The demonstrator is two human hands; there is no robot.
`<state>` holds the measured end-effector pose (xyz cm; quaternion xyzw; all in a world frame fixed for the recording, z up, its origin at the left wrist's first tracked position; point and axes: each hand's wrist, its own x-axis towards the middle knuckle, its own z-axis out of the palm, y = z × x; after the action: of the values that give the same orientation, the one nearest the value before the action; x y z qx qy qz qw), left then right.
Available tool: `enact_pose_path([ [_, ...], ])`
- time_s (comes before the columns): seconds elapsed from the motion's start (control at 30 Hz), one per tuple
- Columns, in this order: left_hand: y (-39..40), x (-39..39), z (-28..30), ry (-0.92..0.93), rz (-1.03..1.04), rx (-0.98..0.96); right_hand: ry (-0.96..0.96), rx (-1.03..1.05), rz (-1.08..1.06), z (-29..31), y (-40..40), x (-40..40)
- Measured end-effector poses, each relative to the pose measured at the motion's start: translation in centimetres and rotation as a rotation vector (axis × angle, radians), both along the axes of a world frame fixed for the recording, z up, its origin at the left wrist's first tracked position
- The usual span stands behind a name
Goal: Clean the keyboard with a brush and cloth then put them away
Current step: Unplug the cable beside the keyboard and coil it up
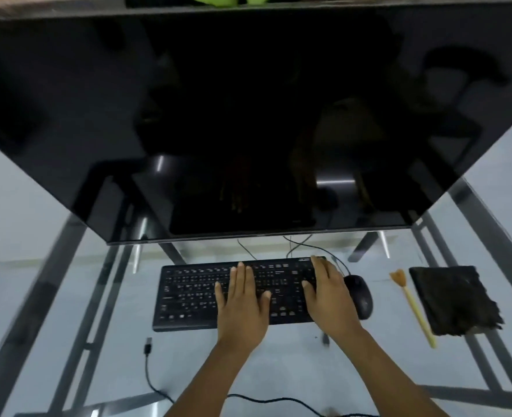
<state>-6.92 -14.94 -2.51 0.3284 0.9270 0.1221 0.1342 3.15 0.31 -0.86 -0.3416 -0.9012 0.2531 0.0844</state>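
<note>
On the glass desk (68, 296), right in front of the person, lies the keyboard (194, 296). Its long side runs left to right, and its top row faces the big dark screen (248, 115).

Both hands lie flat on the keys. The left hand (242, 299) is on the middle of the keyboard, its fingers straight and a little apart. The right hand (328, 291) is on the right end, fingers straight too. Neither hand holds anything.

Just beside the right hand sits the mouse (358, 294), touching or almost touching the keyboard's right end. Farther right lies the brush (414, 308). Its long stick runs away from the person and leans a bit left. The bristles are at the far end, toward the screen, and the handle tip is nearer the person. Right next to it, and maybe touching, lies the dark folded cloth (453, 299).

Nothing looks cleaned yet, I think, as the brush and cloth lie untouched.

What could go wrong? Reaching right for the brush, the hand may bump the mouse and push it along the glass. The thin brush could roll or slide on the smooth desk. A loose cable (148, 365) lies near the person's arms, and a sleeve or wrist could snag it. Pushing hard on the keyboard could make it slide.
</note>
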Motion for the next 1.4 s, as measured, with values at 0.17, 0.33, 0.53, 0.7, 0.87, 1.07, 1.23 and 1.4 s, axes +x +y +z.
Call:
enact_pose_path([
  [0.17,-6.1,-4.4,-0.6,-0.048,0.153,-0.001,-0.057,0.016,-0.094,-1.0,-3.4,-2.0],
  [0.33,-9.7,-7.3,-1.6,-0.044,0.281,0.068,-0.162,0.085,-0.216,-2.5,-5.2,-2.6],
  [0.53,-11.7,-9.0,-2.6,-0.133,0.385,0.233,-0.206,0.083,-0.381,-3.8,-5.1,-1.9],
  [0.7,-12.2,-9.6,-3.6,-0.143,0.407,0.327,-0.16,0.068,-0.405,-4.1,-4.4,-2.2],
  [0.87,-12.0,-10.8,-3.9,-0.069,0.404,0.316,-0.027,-0.008,-0.403,-4.2,-3.7,-3.7],
  [1.07,-10.0,-14.2,-4.0,-0.052,0.398,0.316,0.033,-0.05,-0.39,-4.3,-1.6,-6.7],
  [1.23,-8.5,-16.2,-3.9,-0.022,0.381,0.301,0.042,-0.044,-0.369,-4.6,-0.1,-8.1],
  [1.4,-8.0,-16.8,-4.2,-0.021,0.385,0.291,0.035,-0.039,-0.356,-4.9,0.4,-8.5],
])
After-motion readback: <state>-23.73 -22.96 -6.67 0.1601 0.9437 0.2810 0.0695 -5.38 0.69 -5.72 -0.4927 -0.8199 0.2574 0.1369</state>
